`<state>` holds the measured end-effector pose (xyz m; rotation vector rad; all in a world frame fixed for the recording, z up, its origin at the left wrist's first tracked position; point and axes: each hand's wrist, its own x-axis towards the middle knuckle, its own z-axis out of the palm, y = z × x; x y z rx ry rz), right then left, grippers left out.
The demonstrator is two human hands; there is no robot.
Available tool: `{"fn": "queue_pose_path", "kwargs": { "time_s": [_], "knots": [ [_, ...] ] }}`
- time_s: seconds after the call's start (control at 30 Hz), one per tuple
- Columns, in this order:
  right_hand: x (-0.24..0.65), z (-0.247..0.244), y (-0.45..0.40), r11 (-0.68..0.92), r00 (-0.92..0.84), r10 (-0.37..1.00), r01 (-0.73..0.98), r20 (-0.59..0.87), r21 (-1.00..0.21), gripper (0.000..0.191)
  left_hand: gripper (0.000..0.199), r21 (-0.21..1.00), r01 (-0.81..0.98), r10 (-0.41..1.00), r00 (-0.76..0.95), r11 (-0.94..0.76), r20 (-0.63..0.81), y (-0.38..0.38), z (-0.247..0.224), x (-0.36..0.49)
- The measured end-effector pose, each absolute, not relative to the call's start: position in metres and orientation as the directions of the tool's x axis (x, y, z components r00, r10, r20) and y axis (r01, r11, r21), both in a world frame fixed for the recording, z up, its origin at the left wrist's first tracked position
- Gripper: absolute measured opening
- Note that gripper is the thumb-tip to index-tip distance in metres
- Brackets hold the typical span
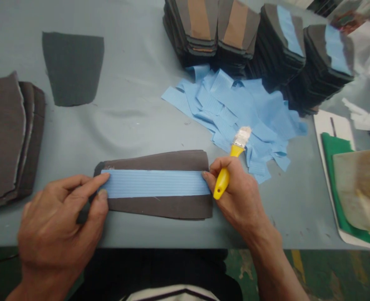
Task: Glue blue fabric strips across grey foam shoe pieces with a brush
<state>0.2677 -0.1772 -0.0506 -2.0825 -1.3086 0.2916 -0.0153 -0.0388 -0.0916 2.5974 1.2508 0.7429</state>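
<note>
Left hand (57,221) half open, thumb and forefinger pressing a ribbed light-blue fabric strip (155,184) onto a dark grey tapered fabric panel (160,207), lower centre. Right hand (240,196) curled around a yellow-handled flat brush (224,177), fingertip on strip end. Strip lies flat across panel. Loose light-blue strips (235,110) remain centre right, below finished-looking dark stacked panels (262,39), upper right.

Dark grey fabric panel (160,207): tapered, lying flat lengthwise on a grey-covered table (134,83). Blue ribbed strip (155,184): flat along the panel's middle, nearly end to end. Left hand (59,221): fingertips pressing the strip's left end. Right hand (238,192): gripping a yellow-handled brush (223,179), whitish crusted bristles (243,137) pointing away, one fingertip on the strip's right end.
</note>
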Motion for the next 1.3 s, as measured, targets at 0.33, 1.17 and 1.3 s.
{"fn": "queue_pose_path", "kwargs": {
  "time_s": [0.33,1.17,1.3],
  "knots": [
    [0.265,-0.065,-0.185,-0.171,0.359,0.872,0.86,0.333,-0.48,0.014,0.031,0.219,0.661,0.683,0.61,-0.718,0.401,-0.039,-0.08,-0.008],
    [0.218,-0.064,-0.216,0.006,0.215,0.846,0.911,0.489,-0.412,0.023,0.035,0.15,0.677,0.665,0.614,-0.72,0.425,-0.055,-0.059,0.002],
    [0.217,-0.065,-0.218,0.005,0.236,0.833,0.901,0.5,-0.434,0.02,0.052,0.21,0.478,0.522,0.77,-0.853,0.366,-0.074,-0.059,0.025]
  ]
}}
